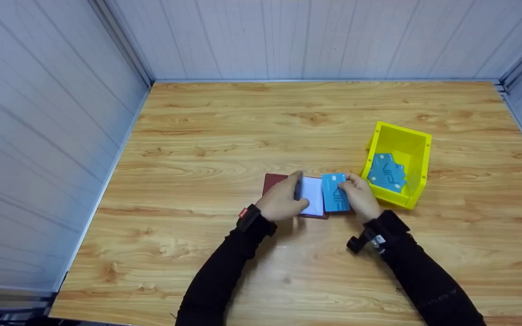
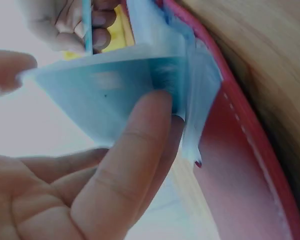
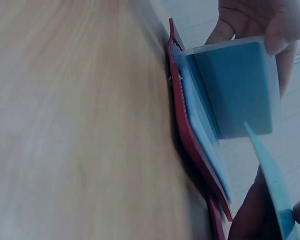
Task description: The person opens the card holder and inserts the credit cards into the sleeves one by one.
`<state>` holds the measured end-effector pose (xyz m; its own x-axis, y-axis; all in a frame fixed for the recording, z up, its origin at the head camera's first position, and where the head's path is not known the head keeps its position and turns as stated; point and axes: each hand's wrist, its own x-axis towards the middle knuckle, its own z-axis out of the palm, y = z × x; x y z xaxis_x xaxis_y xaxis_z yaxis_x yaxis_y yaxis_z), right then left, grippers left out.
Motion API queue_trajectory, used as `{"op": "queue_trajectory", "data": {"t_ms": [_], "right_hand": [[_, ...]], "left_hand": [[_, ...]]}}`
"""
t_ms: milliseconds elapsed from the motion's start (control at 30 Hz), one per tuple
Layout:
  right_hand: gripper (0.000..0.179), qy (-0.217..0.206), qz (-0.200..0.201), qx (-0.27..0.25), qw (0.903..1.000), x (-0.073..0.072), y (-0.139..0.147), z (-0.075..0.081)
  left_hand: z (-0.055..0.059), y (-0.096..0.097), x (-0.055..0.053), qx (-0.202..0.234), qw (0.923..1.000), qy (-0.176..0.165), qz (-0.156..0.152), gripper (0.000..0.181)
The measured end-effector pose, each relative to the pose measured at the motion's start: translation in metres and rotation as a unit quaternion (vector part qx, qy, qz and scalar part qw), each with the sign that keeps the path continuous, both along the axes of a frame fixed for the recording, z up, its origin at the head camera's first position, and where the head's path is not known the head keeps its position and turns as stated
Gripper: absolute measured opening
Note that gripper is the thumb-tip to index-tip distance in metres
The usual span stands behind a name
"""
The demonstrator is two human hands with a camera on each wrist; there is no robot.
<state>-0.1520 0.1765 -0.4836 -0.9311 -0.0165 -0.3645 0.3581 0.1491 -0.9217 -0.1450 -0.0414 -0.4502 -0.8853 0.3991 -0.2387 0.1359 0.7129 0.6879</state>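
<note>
A dark red card holder (image 1: 273, 181) lies spread on the table with its clear plastic sleeves (image 1: 314, 197) showing. My left hand (image 1: 283, 200) is over its left half. In the right wrist view, the thumb and fingers of that hand pinch the outer edge of a raised sleeve page (image 3: 237, 90), which has a blue card inside. Just to the right, my right hand (image 1: 361, 198) pinches a loose blue card (image 1: 332, 194) by its right edge. This card overlaps the holder's right side in the head view, with its chip end pointing away.
A yellow bin (image 1: 417, 192) stands at the right, close beyond my right hand. Several blue cards (image 1: 385, 172) lie fanned in it. Pale panel walls (image 1: 261, 40) border the wooden table (image 1: 206, 136) at the back and sides.
</note>
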Motion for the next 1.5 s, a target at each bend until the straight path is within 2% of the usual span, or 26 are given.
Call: {"op": "queue_trajectory", "data": {"t_ms": [133,233,500,667,867,1000,1133,1233,1500], "right_hand": [[0.016,0.011,0.007,-0.002,0.9999,-0.002,-0.002,0.003],[0.019,0.013,0.023,-0.001,0.9997,-0.003,-0.003,0.006],[0.027,0.005,0.066,0.029,0.9974,-0.011,-0.013,0.014],[0.027,-0.003,0.075,0.012,0.9971,-0.023,-0.018,0.015],[0.028,-0.032,0.089,-0.007,0.9955,-0.034,-0.022,0.013],[0.036,-0.035,0.116,-0.001,0.9926,-0.034,-0.026,0.011],[0.042,-0.043,0.143,0.015,0.9887,-0.034,-0.030,0.010],[0.042,-0.048,0.156,0.035,0.9860,-0.034,-0.032,0.010],[0.037,-0.053,0.170,0.063,0.9820,-0.035,-0.035,0.011]], "left_hand": [[0.001,-0.013,-0.005,0.038,0.9987,-0.014,0.030,0.081],[0.000,-0.021,-0.010,0.056,0.9972,-0.011,0.048,0.079],[-0.007,-0.041,-0.022,0.066,0.9936,-0.009,0.091,0.066],[-0.013,-0.048,-0.026,0.061,0.9937,0.006,0.094,0.056],[-0.019,-0.051,-0.029,0.088,0.9913,-0.006,0.097,0.053],[-0.021,-0.052,-0.030,0.104,0.9898,-0.019,0.095,0.049],[-0.021,-0.053,-0.030,0.104,0.9900,-0.014,0.094,0.046],[-0.021,-0.052,-0.030,0.096,0.9907,-0.004,0.096,0.045],[-0.021,-0.052,-0.030,0.091,0.9907,-0.003,0.102,0.045]]}}
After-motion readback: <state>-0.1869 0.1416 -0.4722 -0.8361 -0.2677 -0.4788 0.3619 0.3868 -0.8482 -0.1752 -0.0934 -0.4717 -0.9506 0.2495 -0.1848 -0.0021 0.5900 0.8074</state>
